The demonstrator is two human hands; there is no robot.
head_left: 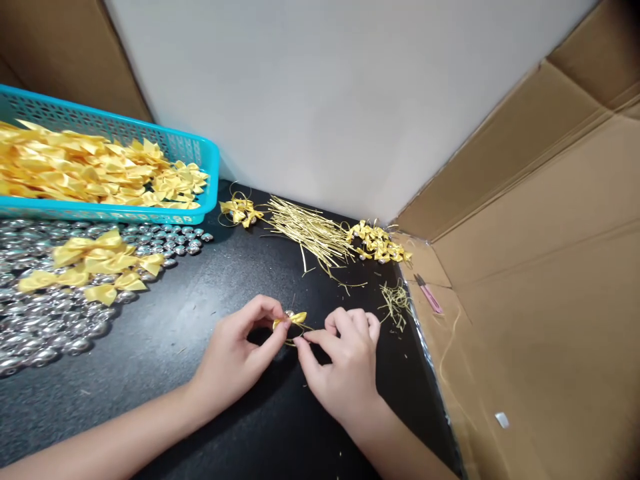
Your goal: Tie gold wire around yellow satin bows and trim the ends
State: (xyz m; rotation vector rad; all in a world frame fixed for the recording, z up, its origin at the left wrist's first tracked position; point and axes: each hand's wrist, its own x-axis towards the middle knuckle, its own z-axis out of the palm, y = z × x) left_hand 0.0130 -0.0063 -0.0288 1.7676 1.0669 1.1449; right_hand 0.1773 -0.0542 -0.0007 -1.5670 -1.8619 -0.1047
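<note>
At the upper left of the frame I see a teal basket (pixel 200 150) heaped with yellow bows; below it, silver beads (pixel 45 327) lie spread on the black table (pixel 165 347). At lower centre my left hand (pixel 235 357) pinches a small yellow bow (pixel 295 319), while my right hand (pixel 345 363) grips its gold wire. Gold wires (pixel 310 233) lie above.
</note>
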